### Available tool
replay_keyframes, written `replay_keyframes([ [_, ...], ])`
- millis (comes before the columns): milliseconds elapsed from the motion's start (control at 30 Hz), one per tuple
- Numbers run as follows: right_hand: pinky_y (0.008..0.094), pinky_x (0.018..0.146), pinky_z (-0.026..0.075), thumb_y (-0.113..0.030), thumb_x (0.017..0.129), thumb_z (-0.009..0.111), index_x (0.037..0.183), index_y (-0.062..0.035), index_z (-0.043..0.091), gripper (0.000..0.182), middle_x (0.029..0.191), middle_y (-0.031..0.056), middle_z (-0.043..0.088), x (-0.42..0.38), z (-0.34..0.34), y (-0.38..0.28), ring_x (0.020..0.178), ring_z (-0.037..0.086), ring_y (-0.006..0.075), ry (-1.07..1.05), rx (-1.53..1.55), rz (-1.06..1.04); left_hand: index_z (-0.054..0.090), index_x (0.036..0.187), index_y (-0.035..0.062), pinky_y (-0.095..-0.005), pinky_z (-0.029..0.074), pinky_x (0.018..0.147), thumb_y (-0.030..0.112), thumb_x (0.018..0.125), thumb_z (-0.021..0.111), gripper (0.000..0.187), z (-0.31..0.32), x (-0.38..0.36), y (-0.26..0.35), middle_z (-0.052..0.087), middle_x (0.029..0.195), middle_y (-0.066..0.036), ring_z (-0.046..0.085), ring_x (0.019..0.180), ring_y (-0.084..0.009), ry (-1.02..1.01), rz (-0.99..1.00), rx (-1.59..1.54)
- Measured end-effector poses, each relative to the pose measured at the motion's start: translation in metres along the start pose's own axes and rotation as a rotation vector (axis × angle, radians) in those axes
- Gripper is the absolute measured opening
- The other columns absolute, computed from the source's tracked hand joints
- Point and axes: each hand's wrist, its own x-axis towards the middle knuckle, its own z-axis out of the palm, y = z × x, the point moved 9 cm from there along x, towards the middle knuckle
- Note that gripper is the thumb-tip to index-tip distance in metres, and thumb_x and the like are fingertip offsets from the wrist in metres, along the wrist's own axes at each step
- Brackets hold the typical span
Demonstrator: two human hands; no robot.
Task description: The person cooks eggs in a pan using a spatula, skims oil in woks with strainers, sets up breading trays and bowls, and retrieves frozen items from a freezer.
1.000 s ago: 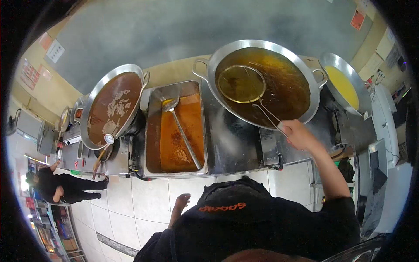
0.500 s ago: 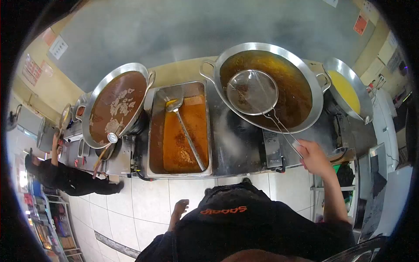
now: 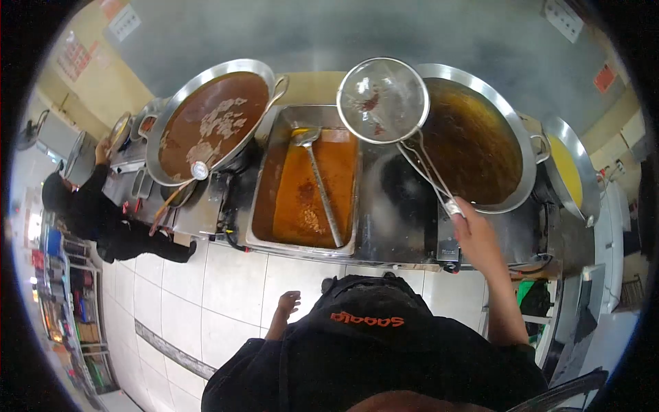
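Round wire-mesh strainer with a metal rim and a long two-rod handle (image 3: 383, 100): in your right hand (image 3: 473, 232), fingers wrapped round the end of the handle. Its bowl is up at the left rim of the big silver two-handled wok full of dark brown liquid (image 3: 528, 161) — clear of that liquid, and overlapping in view the near top corner of the tray beside it. A few dark reddish bits show against the mesh. Your left hand (image 3: 290, 302) has nothing in it; fingers loosely curled, low and just beside your body, over the pale tiled floor (image 3: 233, 281).

Left of the wok: deep rectangular steel tray holding orange-brown liquid (image 3: 264, 199), a long-handled steel ladle (image 3: 322, 189) lying slantwise in it. Beyond the tray, another silver wok with brown liquid and patches of pale foam (image 3: 180, 94); a round white-faced dial thermometer (image 3: 199, 170) sits at its near edge. On your far right, a smaller-looking silver wok with yellow liquid (image 3: 582, 161). All are ranged along the stainless-steel table (image 3: 395, 206). Farther left, a person in black clothing (image 3: 130, 220) stands at the table's end — one arm raised toward a pan there.
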Motion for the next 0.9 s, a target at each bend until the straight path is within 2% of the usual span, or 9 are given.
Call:
replay_keyframes([
  [133, 0.0495, 0.072, 0.050, -0.001, 0.088, 0.045, 0.127, -0.0008, 0.048, 0.039, 0.086, 0.0290, 0.061, 0.030, 0.073, -0.035, 0.084, 0.065, 0.0390, -0.097, -0.182, -0.271, 0.060, 0.111, 0.0160, -0.0326, 0.048, 0.066, 0.027, 0.089, 0.058, 0.025, -0.005, 0.015, -0.030, 0.063, 0.097, -0.002, 0.060, 0.079, -0.0146, -0.025, 0.066, -0.096],
  [300, 0.0485, 0.074, 0.053, 0.001, 0.086, 0.045, 0.131, -0.0009, 0.044, 0.045, 0.095, 0.0325, 0.056, 0.050, 0.147, -0.027, 0.087, 0.063, 0.0452, -0.211, -0.432, -0.262, 0.062, 0.109, 0.0163, -0.0335, 0.048, 0.064, 0.028, 0.090, 0.057, 0.024, -0.010, 0.007, -0.059, 0.063, 0.095, -0.001, 0.060, 0.079, -0.0156, -0.023, 0.106, -0.147],
  [433, 0.0473, 0.075, 0.053, -0.001, 0.087, 0.042, 0.134, -0.0014, 0.041, 0.047, 0.101, 0.0336, 0.055, 0.050, 0.159, -0.019, 0.089, 0.062, 0.0459, -0.285, -0.493, -0.243, 0.062, 0.111, 0.0132, -0.0340, 0.046, 0.056, 0.023, 0.092, 0.056, 0.021, -0.007, -0.004, -0.088, 0.063, 0.089, -0.001, 0.058, 0.069, -0.0148, -0.009, 0.364, 0.068],
  [600, 0.0479, 0.075, 0.053, -0.001, 0.086, 0.043, 0.133, -0.0007, 0.042, 0.047, 0.101, 0.0350, 0.056, 0.050, 0.163, -0.007, 0.091, 0.061, 0.0468, -0.273, -0.443, -0.242, 0.061, 0.115, 0.0073, -0.0323, 0.050, 0.062, 0.025, 0.092, 0.056, 0.029, 0.007, 0.027, -0.099, 0.065, 0.097, -0.008, 0.060, 0.073, -0.0195, -0.086, 0.739, 0.394],
  [633, 0.0492, 0.076, 0.050, 0.000, 0.086, 0.042, 0.133, -0.0023, 0.043, 0.047, 0.095, 0.0318, 0.058, 0.049, 0.156, -0.015, 0.087, 0.061, 0.0451, -0.288, -0.342, -0.245, 0.061, 0.117, 0.0048, -0.0309, 0.051, 0.069, 0.035, 0.094, 0.054, 0.039, 0.010, 0.019, -0.107, 0.064, 0.104, -0.012, 0.061, 0.080, -0.0206, -0.082, 0.244, -0.027],
  [733, 0.0487, 0.074, 0.047, -0.002, 0.087, 0.043, 0.131, -0.0027, 0.046, 0.044, 0.085, 0.0255, 0.061, 0.053, 0.126, -0.024, 0.080, 0.062, 0.0399, -0.292, -0.157, -0.280, 0.060, 0.118, 0.0025, -0.0337, 0.050, 0.076, 0.046, 0.094, 0.050, 0.051, 0.032, -0.017, -0.042, 0.062, 0.107, -0.014, 0.060, 0.087, -0.0207, -0.139, 0.200, 0.029],
  [800, 0.0469, 0.072, 0.048, -0.005, 0.089, 0.044, 0.130, -0.0014, 0.047, 0.041, 0.080, 0.0226, 0.062, 0.052, 0.102, -0.026, 0.076, 0.063, 0.0364, -0.300, -0.068, -0.316, 0.058, 0.122, 0.0012, -0.0368, 0.048, 0.085, 0.053, 0.092, 0.049, 0.060, 0.041, 0.008, -0.050, 0.060, 0.111, -0.015, 0.056, 0.099, -0.0227, -0.190, 0.216, 0.113],
  [867, 0.0424, 0.068, 0.047, -0.008, 0.091, 0.045, 0.127, 0.0010, 0.048, 0.037, 0.074, 0.0187, 0.062, 0.054, 0.060, -0.039, 0.069, 0.062, 0.0316, -0.177, 0.067, -0.439, 0.055, 0.125, 0.0008, -0.0381, 0.045, 0.089, 0.055, 0.092, 0.048, 0.064, 0.046, 0.012, -0.039, 0.056, 0.117, -0.016, 0.051, 0.107, -0.0254, -0.175, 0.176, 0.118],
  [900, 0.0356, 0.063, 0.047, -0.010, 0.093, 0.045, 0.128, -0.0007, 0.050, 0.036, 0.070, 0.0138, 0.059, 0.059, 0.048, -0.033, 0.062, 0.058, 0.0244, -0.171, 0.071, -0.417, 0.054, 0.126, 0.0007, -0.0386, 0.044, 0.091, 0.056, 0.092, 0.046, 0.065, 0.053, 0.008, -0.030, 0.054, 0.120, -0.017, 0.050, 0.110, -0.0265, -0.202, 0.183, 0.140],
])
